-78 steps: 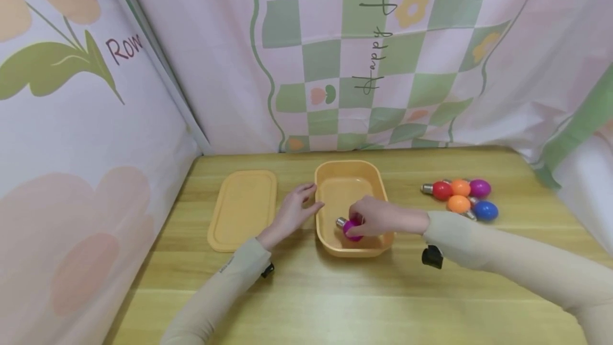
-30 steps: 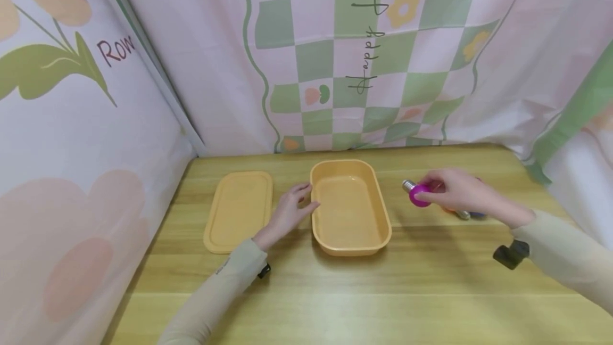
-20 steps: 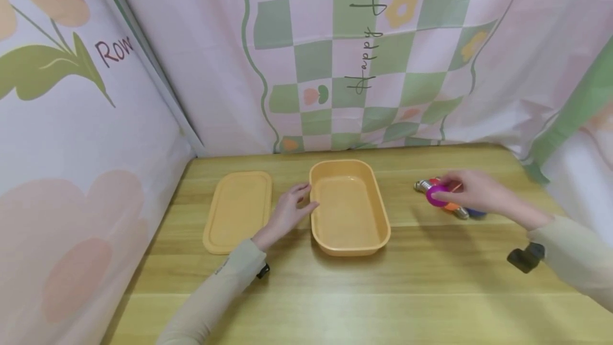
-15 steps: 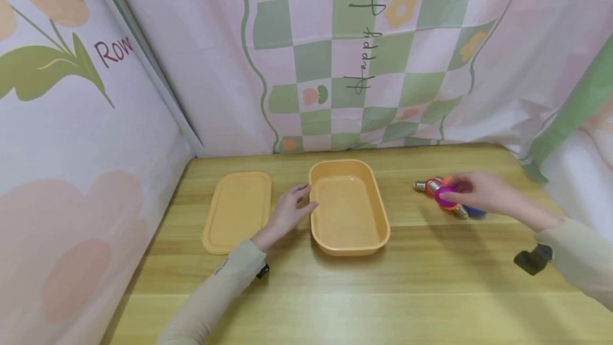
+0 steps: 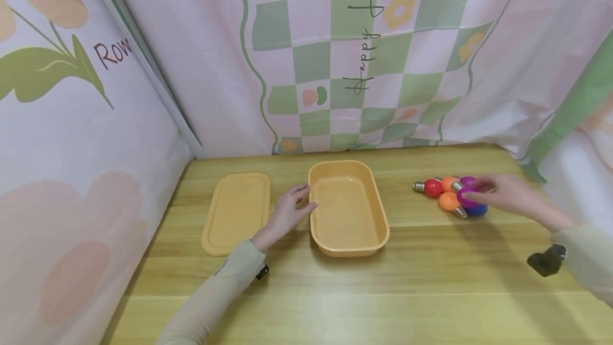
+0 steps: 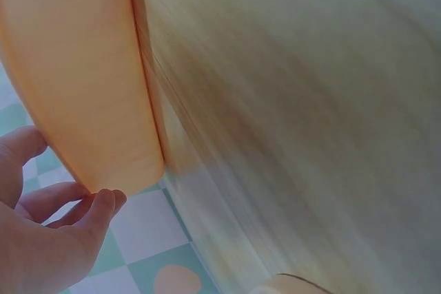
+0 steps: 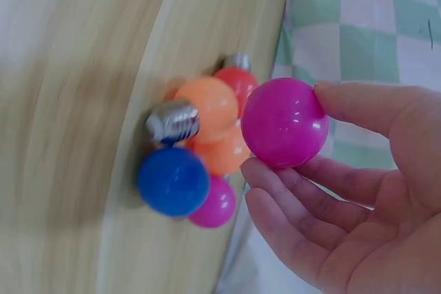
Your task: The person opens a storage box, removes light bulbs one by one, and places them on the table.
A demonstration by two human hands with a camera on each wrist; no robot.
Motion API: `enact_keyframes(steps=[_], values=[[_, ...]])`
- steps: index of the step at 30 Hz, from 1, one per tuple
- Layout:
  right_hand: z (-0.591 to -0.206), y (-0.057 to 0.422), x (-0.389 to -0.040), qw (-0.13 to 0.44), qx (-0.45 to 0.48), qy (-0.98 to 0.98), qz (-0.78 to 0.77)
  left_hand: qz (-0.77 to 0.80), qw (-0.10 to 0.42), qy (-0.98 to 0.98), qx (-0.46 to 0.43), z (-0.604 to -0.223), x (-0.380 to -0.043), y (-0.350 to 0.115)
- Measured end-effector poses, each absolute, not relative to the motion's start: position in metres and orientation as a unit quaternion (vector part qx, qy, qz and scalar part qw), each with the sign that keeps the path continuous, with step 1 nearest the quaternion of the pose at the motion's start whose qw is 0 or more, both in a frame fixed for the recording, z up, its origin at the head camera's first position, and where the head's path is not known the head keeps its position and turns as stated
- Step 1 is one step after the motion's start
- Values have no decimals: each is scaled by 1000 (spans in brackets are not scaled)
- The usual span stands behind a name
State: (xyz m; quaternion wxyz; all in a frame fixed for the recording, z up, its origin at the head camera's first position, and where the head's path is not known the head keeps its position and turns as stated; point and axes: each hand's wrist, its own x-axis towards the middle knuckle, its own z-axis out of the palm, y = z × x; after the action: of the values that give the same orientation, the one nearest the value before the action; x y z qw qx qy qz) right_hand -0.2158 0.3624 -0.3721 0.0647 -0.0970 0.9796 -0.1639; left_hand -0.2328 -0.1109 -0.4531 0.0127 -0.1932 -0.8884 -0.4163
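Observation:
My right hand (image 5: 507,193) pinches a purple light bulb (image 7: 286,122) by its round end, thumb on one side and fingers on the other. In the head view this bulb hangs over the right part of a bulb cluster, its metal base pointing up and left. Below it lie a red bulb (image 5: 433,188), two orange bulbs (image 5: 449,202), a second purple bulb (image 7: 214,203) and a blue bulb (image 7: 173,181). My left hand (image 5: 286,214) touches the left rim of the yellow container (image 5: 349,253) with relaxed fingers. Nothing lies inside the container.
A flat yellow lid (image 5: 238,213) lies on the wooden table (image 5: 345,297), left of the container. A patterned curtain (image 5: 354,63) hangs along the table's back edge, and a printed cloth (image 5: 72,190) stands along the left side.
My right hand has lifted the purple bulb out of the container and carried it right, over the other bulbs. My left hand has stayed at the container's rim.

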Motion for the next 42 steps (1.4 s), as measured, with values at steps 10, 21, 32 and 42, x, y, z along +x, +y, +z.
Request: enact_keyframes(steps=[10, 21, 32, 42], values=[[-377, 391, -219, 68, -70, 981, -168, -417, 12, -889, -191, -454, -232, -112], [-378, 410, -214, 76, -60, 979, -179, -415, 14, -889, -193, -453, -232, -113], [-381, 423, -210, 96, -48, 978, -180, -414, 12, -890, -192, -453, -233, -113], [-393, 436, -215, 113, -37, 977, -174, -420, 10, -887, -194, -454, -233, -112]])
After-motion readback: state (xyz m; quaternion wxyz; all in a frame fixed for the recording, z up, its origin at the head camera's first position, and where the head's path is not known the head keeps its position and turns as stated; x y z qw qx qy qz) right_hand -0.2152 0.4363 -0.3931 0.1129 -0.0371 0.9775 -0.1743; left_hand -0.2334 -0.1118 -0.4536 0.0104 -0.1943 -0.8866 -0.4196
